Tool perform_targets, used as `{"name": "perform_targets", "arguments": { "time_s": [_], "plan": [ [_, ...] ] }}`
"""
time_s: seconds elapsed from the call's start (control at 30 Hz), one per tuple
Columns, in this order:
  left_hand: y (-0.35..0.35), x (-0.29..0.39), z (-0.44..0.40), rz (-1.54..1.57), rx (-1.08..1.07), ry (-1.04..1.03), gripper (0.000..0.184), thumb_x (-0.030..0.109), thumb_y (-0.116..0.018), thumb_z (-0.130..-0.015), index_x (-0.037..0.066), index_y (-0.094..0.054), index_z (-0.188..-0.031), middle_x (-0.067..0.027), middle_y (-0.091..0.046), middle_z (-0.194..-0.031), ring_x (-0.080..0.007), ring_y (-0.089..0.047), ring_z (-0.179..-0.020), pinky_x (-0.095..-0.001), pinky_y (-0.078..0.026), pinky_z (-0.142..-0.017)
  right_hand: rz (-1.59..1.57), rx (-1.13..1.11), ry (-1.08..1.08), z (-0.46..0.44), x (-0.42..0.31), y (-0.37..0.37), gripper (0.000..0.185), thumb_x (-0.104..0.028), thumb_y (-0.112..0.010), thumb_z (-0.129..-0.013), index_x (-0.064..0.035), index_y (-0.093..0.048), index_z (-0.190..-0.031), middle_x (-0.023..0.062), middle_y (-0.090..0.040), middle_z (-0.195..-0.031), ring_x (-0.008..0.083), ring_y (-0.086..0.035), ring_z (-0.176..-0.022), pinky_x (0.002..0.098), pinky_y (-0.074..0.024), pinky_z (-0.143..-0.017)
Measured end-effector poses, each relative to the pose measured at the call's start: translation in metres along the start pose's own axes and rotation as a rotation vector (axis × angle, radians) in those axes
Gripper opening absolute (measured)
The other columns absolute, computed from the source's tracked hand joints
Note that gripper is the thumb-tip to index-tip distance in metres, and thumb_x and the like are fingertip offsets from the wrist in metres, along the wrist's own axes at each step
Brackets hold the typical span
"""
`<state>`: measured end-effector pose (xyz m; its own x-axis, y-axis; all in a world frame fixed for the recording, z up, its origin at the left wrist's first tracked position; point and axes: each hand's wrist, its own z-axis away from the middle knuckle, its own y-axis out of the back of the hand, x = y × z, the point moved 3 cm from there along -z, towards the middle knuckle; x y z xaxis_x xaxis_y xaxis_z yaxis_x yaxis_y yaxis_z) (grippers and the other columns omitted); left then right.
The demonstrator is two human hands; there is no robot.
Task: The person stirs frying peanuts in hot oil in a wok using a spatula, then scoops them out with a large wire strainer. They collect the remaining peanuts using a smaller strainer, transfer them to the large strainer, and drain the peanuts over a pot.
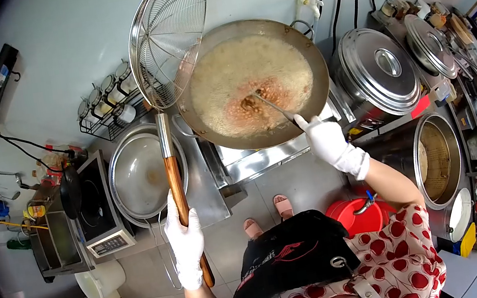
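My left hand (184, 238), in a white glove, is wrapped round the wooden handle of a large wire strainer (175, 32). Its mesh is raised beside the wok's left rim. My right hand (333, 146), also gloved, grips the end of a long metal utensil (274, 105) that slants down into the wok (317, 66). The head of that utensil is under the surface, so its kind is hidden. Pale, foamy liquid (237, 56) fills the wok, with small reddish-brown pieces (240, 109) gathered round the utensil's lower end.
Left of the wok stand a metal bowl (143, 191), a jar rack (106, 110) and an induction cooker (99, 210). Lidded steel pots (378, 69) and an open steel barrel (442, 180) flank the right side. A red bucket (353, 217) is on the floor.
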<state>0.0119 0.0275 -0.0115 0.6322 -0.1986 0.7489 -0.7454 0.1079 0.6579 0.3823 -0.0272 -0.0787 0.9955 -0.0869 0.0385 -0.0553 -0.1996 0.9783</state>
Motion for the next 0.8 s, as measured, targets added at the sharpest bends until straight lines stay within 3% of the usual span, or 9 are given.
{"name": "perform_targets", "arguments": {
  "time_s": [0.07,0.17,0.27,0.47,0.57,0.63,0.7,0.77,0.8],
  "plan": [
    [0.002,0.01,0.001,0.032,-0.026,0.107,0.06,-0.003,-0.059,-0.083,0.004,-0.042,-0.14,-0.0137,-0.06,-0.088,-0.0183,-0.056,-0.073,-0.0298,-0.048,-0.073,0.016,0.068,-0.009,-0.017,0.0,-0.012,0.05,-0.005,-0.051,-0.08,-0.0128,-0.056,-0.129,0.0072,-0.053,-0.064,0.021,-0.058,-0.048,0.0337,-0.0451,-0.042],
    [0.002,0.015,0.0,0.032,-0.059,0.143,0.06,-0.003,-0.059,-0.083,0.004,-0.042,-0.14,-0.014,-0.061,-0.091,-0.0187,-0.056,-0.074,-0.0293,-0.048,-0.074,0.033,0.028,-0.031,-0.044,0.001,-0.013,0.045,-0.006,-0.05,-0.083,-0.0094,-0.057,-0.127,0.0106,-0.058,-0.071,0.0227,-0.062,-0.055,0.0351,-0.0483,-0.047],
    [-0.001,0.009,0.0,-0.009,-0.026,0.067,0.061,-0.003,-0.059,-0.083,0.005,-0.042,-0.141,-0.0143,-0.061,-0.093,-0.0185,-0.057,-0.076,-0.0285,-0.047,-0.075,0.061,0.04,-0.043,-0.067,0.014,-0.018,0.044,-0.007,-0.05,-0.084,-0.0116,-0.057,-0.127,0.0102,-0.059,-0.072,0.0217,-0.063,-0.057,0.0348,-0.0487,-0.048],
    [-0.005,0.016,0.0,0.058,-0.034,0.11,0.059,-0.005,-0.058,-0.084,0.004,-0.042,-0.14,-0.0139,-0.062,-0.096,-0.0177,-0.056,-0.078,-0.0282,-0.047,-0.075,0.139,0.08,-0.098,-0.089,0.065,-0.022,0.041,-0.009,-0.048,-0.087,-0.0193,-0.058,-0.126,0.0104,-0.061,-0.074,0.0228,-0.064,-0.058,0.035,-0.05,-0.05],
    [-0.007,0.011,0.0,0.074,-0.043,0.118,0.059,-0.005,-0.057,-0.084,0.004,-0.042,-0.14,-0.0142,-0.062,-0.099,-0.0183,-0.057,-0.08,-0.0286,-0.047,-0.077,-0.091,0.007,-0.218,-0.083,0.096,-0.006,0.043,-0.012,-0.052,-0.085,-0.0193,-0.057,-0.127,0.0142,-0.066,-0.08,0.0302,-0.067,-0.072,0.0404,-0.0525,-0.061],
    [-0.008,0.01,0.0,0.076,-0.044,0.105,0.059,-0.005,-0.057,-0.084,0.004,-0.042,-0.14,-0.0151,-0.062,-0.101,-0.0189,-0.058,-0.082,-0.0286,-0.047,-0.078,-0.283,-0.144,-0.354,-0.072,0.108,0.015,0.047,-0.014,-0.055,-0.083,-0.0135,-0.055,-0.13,0.0205,-0.067,-0.088,0.0326,-0.067,-0.08,0.0397,-0.0523,-0.071],
    [-0.008,0.009,-0.001,0.075,-0.044,0.091,0.059,-0.005,-0.057,-0.084,0.004,-0.042,-0.14,-0.016,-0.063,-0.104,-0.0196,-0.059,-0.085,-0.0286,-0.047,-0.081,-0.595,-0.161,-0.409,-0.054,0.137,-0.009,0.049,-0.014,-0.056,-0.083,-0.0085,-0.054,-0.131,0.0209,-0.066,-0.081,0.0297,-0.066,-0.071,0.0372,-0.0514,-0.066],
    [-0.008,0.008,-0.001,0.065,-0.042,0.083,0.058,-0.005,-0.057,-0.084,0.003,-0.042,-0.14,-0.0168,-0.063,-0.107,-0.0203,-0.059,-0.088,-0.0285,-0.046,-0.083,-0.847,-0.353,-0.553,-0.041,0.121,0.03,0.046,-0.008,-0.056,-0.086,-0.002,-0.052,-0.132,0.0075,-0.057,-0.062,0.0146,-0.052,-0.047,0.0297,-0.0442,-0.047],
    [-0.008,0.009,-0.001,0.07,-0.05,0.105,0.058,-0.005,-0.057,-0.084,0.003,-0.042,-0.14,-0.0169,-0.063,-0.108,-0.0205,-0.059,-0.089,-0.0286,-0.046,-0.084,-0.995,-0.435,-0.643,-0.034,0.121,0.031,0.044,-0.008,-0.055,-0.088,-0.0027,-0.052,-0.132,0.0037,-0.053,-0.06,0.0121,-0.048,-0.044,0.0277,-0.0393,-0.042]
  ]
}}
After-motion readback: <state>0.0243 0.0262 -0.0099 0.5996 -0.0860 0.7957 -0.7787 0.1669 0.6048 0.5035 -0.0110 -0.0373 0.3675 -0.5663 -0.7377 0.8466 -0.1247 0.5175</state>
